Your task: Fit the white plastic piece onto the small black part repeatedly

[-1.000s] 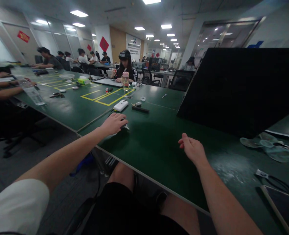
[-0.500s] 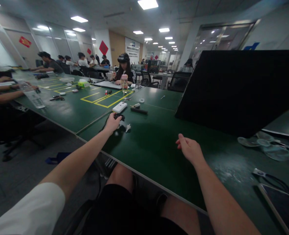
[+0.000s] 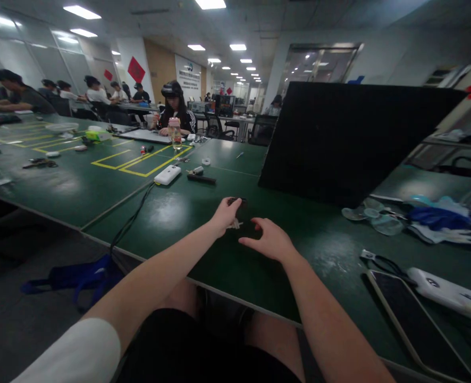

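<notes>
My left hand [image 3: 225, 215] is closed on what looks like a bunch of keys [image 3: 234, 225], held low over the green table. A small dark piece [image 3: 237, 201] shows at the fingertips, and pale pieces stick out below; the rest is hidden by the hand. Just to the right, my right hand [image 3: 269, 238] is open, thumb and fingers apart and curved toward the keys without touching them. Beyond both hands, a dark bar-shaped object [image 3: 201, 180] lies on the table beside a white power bank [image 3: 167, 175] with a cable.
A large black panel [image 3: 339, 143] stands tilted at the right. Near the right edge lie a phone [image 3: 413, 319], a second white power bank [image 3: 446, 290], gloves [image 3: 443, 218] and clear plastic pieces [image 3: 383, 218]. Across the table sits a person [image 3: 175, 109] behind a pink-capped bottle [image 3: 175, 133].
My left hand has lifted the keys from beside the power bank and brought them right. My right hand has moved in closer and its fingers have spread. The view has turned right.
</notes>
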Demonstrator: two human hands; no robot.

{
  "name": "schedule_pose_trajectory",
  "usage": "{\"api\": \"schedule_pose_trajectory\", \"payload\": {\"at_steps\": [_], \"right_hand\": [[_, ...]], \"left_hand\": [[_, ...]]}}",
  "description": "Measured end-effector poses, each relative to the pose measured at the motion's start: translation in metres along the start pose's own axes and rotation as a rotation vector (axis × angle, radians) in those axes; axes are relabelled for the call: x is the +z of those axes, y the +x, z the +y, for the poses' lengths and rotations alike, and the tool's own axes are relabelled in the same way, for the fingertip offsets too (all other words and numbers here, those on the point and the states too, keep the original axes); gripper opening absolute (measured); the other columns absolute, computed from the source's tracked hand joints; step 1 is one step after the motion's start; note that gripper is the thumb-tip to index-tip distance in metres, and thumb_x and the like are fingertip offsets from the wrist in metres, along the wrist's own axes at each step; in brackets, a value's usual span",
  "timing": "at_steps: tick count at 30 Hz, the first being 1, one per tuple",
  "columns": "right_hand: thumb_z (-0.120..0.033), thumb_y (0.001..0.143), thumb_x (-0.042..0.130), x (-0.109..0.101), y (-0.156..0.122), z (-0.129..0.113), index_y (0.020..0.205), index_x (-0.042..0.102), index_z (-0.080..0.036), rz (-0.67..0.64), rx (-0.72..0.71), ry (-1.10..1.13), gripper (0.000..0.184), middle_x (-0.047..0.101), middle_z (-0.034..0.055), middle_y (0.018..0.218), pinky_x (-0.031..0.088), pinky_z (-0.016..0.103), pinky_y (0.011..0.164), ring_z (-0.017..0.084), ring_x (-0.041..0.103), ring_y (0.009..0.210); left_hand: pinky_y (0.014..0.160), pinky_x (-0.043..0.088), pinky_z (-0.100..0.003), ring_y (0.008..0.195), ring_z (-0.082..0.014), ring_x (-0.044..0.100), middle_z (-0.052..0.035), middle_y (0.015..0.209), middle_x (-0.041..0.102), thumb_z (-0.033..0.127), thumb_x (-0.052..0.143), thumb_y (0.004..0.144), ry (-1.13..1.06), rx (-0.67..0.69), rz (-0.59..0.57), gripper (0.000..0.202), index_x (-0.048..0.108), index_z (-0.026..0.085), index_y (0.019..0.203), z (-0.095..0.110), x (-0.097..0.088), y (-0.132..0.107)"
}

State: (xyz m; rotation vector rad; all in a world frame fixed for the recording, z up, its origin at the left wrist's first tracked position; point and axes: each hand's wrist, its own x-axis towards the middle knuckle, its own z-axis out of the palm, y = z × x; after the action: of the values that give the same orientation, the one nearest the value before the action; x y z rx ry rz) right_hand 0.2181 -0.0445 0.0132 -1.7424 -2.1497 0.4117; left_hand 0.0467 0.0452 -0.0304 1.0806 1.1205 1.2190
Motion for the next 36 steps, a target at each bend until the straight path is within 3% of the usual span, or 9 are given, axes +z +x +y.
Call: {"api": "schedule_pose_trajectory", "payload": {"at_steps": [3, 5, 8, 11, 16, 19, 24, 30, 36], "right_hand": [[-0.066, 0.073, 0.077, 0.002, -0.002, 0.002, 0.125, 0.066, -0.024, 0.023, -0.009, -0.009, 0.068, 0.067, 0.0109, 0.116, 0.048, 0.034, 0.068, 0.026, 0.064, 0.093], [-0.052, 0.081, 0.075, 0.002, -0.001, 0.005, 0.114, 0.070, -0.024, 0.011, -0.010, -0.030, 0.043, 0.067, 0.0095, 0.113, 0.048, 0.033, 0.068, 0.023, 0.064, 0.089], [-0.039, 0.090, 0.066, 0.001, 0.000, 0.007, 0.102, 0.074, -0.023, -0.023, -0.013, -0.043, 0.021, 0.067, 0.0072, 0.106, 0.047, 0.031, 0.068, 0.019, 0.063, 0.083], [-0.043, 0.092, 0.064, 0.000, 0.002, 0.006, 0.107, 0.075, -0.023, -0.023, -0.012, -0.048, 0.027, 0.067, 0.0065, 0.102, 0.046, 0.031, 0.068, 0.019, 0.063, 0.083], [-0.046, 0.088, 0.068, 0.001, 0.004, 0.006, 0.104, 0.075, -0.025, -0.022, 0.094, -0.014, 0.027, 0.068, 0.0064, 0.104, 0.047, 0.032, 0.064, 0.020, 0.063, 0.084], [-0.040, 0.085, 0.070, 0.004, 0.006, 0.012, 0.105, 0.072, -0.024, -0.003, 0.154, 0.096, 0.026, 0.069, 0.0043, 0.102, 0.049, 0.031, 0.064, 0.018, 0.064, 0.080], [-0.043, 0.086, 0.068, 0.004, 0.011, 0.022, 0.099, 0.073, -0.022, 0.085, 0.156, 0.259, 0.026, 0.071, 0.0045, 0.094, 0.051, 0.031, 0.064, 0.018, 0.065, 0.076], [-0.049, 0.088, 0.067, -0.001, 0.006, 0.011, 0.096, 0.077, -0.023, 0.328, 0.040, 0.253, 0.029, 0.069, 0.0063, 0.090, 0.049, 0.033, 0.063, 0.019, 0.061, 0.073], [-0.035, 0.094, 0.063, 0.003, -0.002, -0.005, 0.097, 0.076, -0.024, 0.283, -0.186, 0.163, 0.018, 0.071, 0.0049, 0.093, 0.052, 0.034, 0.068, 0.019, 0.064, 0.077]], "left_hand": [[0.072, 0.057, -0.030, 0.086, -0.0187, 0.070, -0.0129, 0.111, 0.069, 0.063, 0.063, 0.086, -0.152, -0.131, -0.095, 0.061, 0.051, 0.020, 0.126, -0.003, 0.040, -0.013], [0.075, 0.058, -0.032, 0.088, -0.0189, 0.070, -0.0129, 0.112, 0.069, 0.064, 0.060, 0.088, -0.144, -0.152, -0.121, 0.060, 0.050, 0.020, 0.127, -0.002, 0.049, -0.018], [0.085, 0.056, -0.033, 0.102, -0.0191, 0.068, -0.0120, 0.120, 0.068, 0.061, 0.056, 0.092, 0.004, -0.051, -0.079, 0.053, 0.052, 0.022, 0.128, 0.003, 0.032, -0.017], [0.092, 0.054, -0.036, 0.112, -0.0212, 0.064, -0.0099, 0.125, 0.066, 0.058, 0.058, 0.092, 0.220, 0.138, -0.012, 0.050, 0.056, 0.025, 0.129, 0.007, -0.005, -0.012], [0.087, 0.054, -0.038, 0.093, -0.0206, 0.066, -0.0073, 0.108, 0.071, 0.048, 0.071, 0.085, 0.500, 0.318, -0.094, 0.053, 0.059, 0.022, 0.129, 0.015, -0.049, -0.011], [0.083, 0.055, -0.038, 0.091, -0.0211, 0.066, -0.0068, 0.110, 0.070, 0.046, 0.072, 0.084, 0.605, 0.373, -0.162, 0.056, 0.057, 0.024, 0.134, 0.021, -0.051, -0.017], [0.094, 0.053, -0.043, 0.108, -0.0268, 0.065, -0.0091, 0.124, 0.067, 0.042, 0.071, 0.084, 0.766, 0.480, -0.255, 0.054, 0.058, 0.025, 0.134, 0.022, -0.043, -0.026], [0.104, 0.049, -0.044, 0.118, -0.0281, 0.062, -0.0087, 0.131, 0.066, 0.034, 0.069, 0.086, 0.819, 0.539, -0.331, 0.053, 0.057, 0.026, 0.137, 0.020, -0.038, -0.033], [0.094, 0.053, -0.041, 0.108, -0.0263, 0.067, -0.0063, 0.123, 0.071, 0.035, 0.072, 0.083, 0.797, 0.529, -0.378, 0.053, 0.059, 0.027, 0.134, 0.022, -0.036, -0.039]]}}
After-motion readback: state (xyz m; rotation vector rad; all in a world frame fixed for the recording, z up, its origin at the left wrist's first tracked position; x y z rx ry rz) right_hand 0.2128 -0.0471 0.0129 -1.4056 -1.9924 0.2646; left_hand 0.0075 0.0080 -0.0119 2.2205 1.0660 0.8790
